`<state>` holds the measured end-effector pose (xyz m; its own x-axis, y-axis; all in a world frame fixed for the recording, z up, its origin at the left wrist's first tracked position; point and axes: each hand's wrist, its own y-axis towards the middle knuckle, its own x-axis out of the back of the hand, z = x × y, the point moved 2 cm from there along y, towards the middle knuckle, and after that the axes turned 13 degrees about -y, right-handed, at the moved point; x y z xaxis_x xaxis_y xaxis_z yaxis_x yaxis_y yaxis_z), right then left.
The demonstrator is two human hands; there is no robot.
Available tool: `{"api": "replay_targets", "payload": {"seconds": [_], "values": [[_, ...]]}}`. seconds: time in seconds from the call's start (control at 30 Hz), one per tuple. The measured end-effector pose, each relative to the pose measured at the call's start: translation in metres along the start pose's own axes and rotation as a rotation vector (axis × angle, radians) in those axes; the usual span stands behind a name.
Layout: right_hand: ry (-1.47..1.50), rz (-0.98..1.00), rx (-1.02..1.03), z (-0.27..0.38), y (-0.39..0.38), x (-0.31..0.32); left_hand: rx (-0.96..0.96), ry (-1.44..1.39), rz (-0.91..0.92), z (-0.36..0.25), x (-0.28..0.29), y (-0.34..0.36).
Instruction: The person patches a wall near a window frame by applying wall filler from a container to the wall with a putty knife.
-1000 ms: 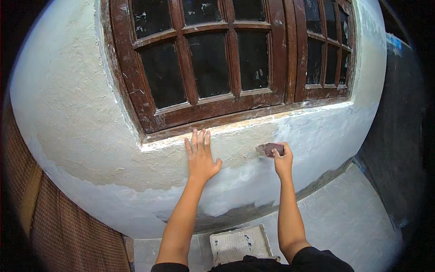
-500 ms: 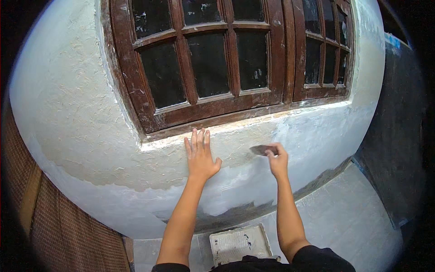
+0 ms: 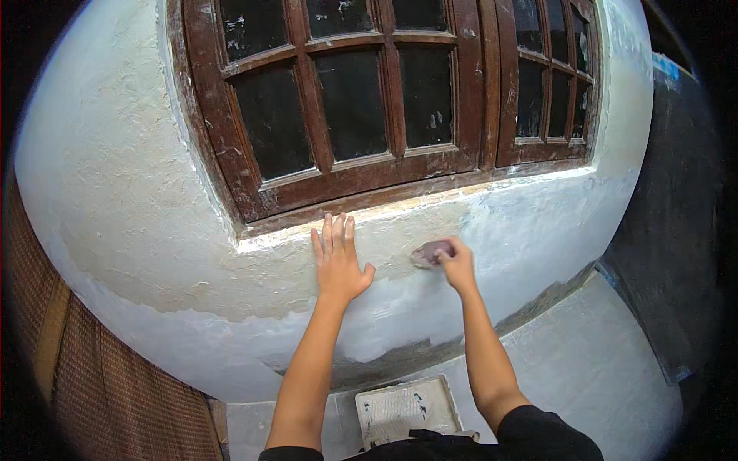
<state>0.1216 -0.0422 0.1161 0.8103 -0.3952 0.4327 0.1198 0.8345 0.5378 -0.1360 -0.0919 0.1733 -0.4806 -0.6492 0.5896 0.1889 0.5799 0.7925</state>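
Observation:
My left hand (image 3: pixel 340 265) lies flat on the wall (image 3: pixel 269 280), fingers spread, the tips just under the window's lower edge. A dark, reddish-brown piece of sandpaper (image 3: pixel 430 254) is pinched between the thumb and fingers of my right hand (image 3: pixel 459 265). It is against or close to the rough beige plaster, below the window and left of the whiter coated patch (image 3: pixel 530 219). Motion blurs its edge, so full contact cannot be made out.
Above is a brown wooden window (image 3: pixel 338 184) with dark panes. A paint tray (image 3: pixel 442 399), smeared off-white, sits on the grey floor (image 3: pixel 584 369) in front of me. Woven matting (image 3: pixel 115 376) stands at the left, a dark panel (image 3: pixel 669 230) at the right.
My right hand has moved a little to the left with the sandpaper, which now shows more of its face. The left hand stays in place on the wall.

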Motion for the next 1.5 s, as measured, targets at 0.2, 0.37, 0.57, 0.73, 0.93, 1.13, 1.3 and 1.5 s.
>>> {"api": "replay_targets", "payload": {"seconds": [0.2, 0.37, 0.57, 0.73, 0.93, 1.13, 1.3, 1.5], "values": [[0.321, -0.1, -0.046, -0.013, -0.011, 0.004, 0.014, 0.026, 0.004, 0.001, -0.004, 0.001], [0.358, -0.05, -0.167, -0.006, -0.018, 0.003, 0.018, 0.001, 0.028, -0.001, 0.0, 0.002], [0.543, -0.017, -0.288, -0.037, -0.059, -0.005, 0.005, -0.096, -0.003, -0.003, 0.0, -0.013], [0.55, 0.047, -0.437, -0.063, -0.109, -0.015, -0.032, -0.177, 0.084, -0.021, -0.031, -0.074], [0.33, 0.152, -0.575, -0.113, -0.181, -0.017, 0.066, -0.41, 0.455, -0.047, -0.098, -0.189], [-0.076, 0.3, -0.615, -0.149, -0.252, -0.009, 0.178, -0.474, 0.729, -0.067, -0.139, -0.296], [-0.332, 0.543, -0.379, -0.168, -0.32, -0.008, 0.33, -0.495, 1.072, -0.096, -0.157, -0.375], [-0.575, 0.948, -0.236, -0.176, -0.41, -0.013, 0.436, -0.554, 1.217, -0.125, -0.161, -0.452]]}}
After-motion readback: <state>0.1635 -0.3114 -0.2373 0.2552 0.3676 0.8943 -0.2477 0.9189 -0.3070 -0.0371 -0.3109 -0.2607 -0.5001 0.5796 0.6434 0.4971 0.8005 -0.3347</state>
